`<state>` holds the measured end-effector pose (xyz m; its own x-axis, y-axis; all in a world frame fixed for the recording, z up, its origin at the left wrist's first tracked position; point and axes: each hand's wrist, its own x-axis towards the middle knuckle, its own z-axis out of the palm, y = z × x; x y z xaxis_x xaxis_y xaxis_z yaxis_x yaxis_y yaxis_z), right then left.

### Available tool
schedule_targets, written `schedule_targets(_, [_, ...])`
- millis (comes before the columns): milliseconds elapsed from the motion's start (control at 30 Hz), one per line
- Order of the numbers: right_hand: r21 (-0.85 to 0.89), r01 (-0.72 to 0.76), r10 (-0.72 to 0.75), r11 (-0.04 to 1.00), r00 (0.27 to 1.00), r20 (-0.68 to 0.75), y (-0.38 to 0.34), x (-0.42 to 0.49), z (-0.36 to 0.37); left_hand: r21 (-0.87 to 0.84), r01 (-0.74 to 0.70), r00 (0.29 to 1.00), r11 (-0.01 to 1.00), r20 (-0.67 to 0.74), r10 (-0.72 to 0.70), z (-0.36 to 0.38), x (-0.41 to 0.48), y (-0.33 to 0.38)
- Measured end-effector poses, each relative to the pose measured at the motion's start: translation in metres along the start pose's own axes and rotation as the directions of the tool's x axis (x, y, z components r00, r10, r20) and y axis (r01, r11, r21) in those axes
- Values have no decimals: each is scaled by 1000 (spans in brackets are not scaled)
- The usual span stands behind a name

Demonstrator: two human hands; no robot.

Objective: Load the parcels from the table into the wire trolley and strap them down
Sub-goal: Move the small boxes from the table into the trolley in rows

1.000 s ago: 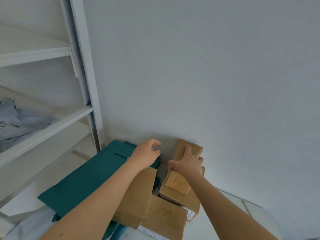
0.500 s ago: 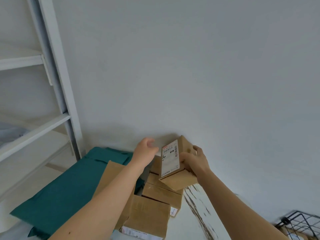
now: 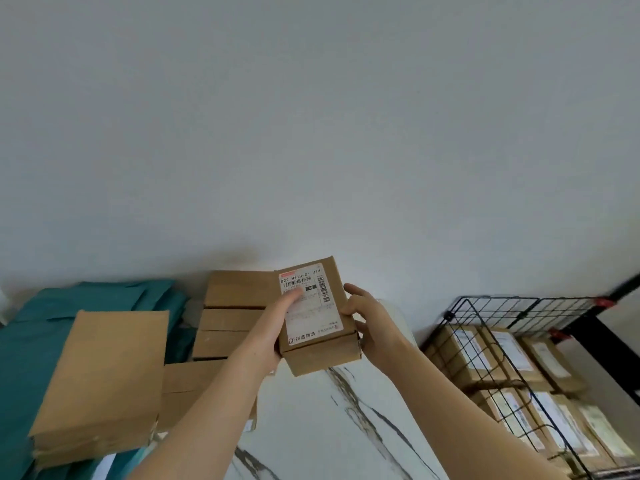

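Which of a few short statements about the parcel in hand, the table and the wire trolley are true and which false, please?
1. Both hands, left hand and right hand, hold the labelled box. True.
2. The wire trolley is empty. False: it already contains several cardboard boxes with labels.
3. Teal bags lie to the left of the stacked boxes. True.
4. The held box's shipping label faces away from the camera. False: the label faces the camera, with the left thumb on it.
5. The trolley stands to the left of the table. False: it stands to the right.
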<state>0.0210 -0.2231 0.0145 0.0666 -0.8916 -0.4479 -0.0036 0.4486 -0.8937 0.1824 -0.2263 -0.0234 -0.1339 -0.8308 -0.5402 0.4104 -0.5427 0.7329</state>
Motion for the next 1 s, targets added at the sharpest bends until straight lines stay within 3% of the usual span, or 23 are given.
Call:
schedule_targets(233, [27,25,-24,999,1000,-11,21,-19,-63,51,-65,998,997,-1,65,45,7,-31])
schedule_targets(467, [109,-41,46,993,998,-43,36,-43,-121,188,-124,992,974,9,124,99,5,-53])
schedule_targets(833, [231,-67,94,971,990,-107,67,-101,-293,282,-158,987,946,59,147,256,-1,-144])
schedule_targets(1000, [178,-48,73,983,988,-135,75,-130,-376,288,-160,986,944,90,139,333,-5,-190])
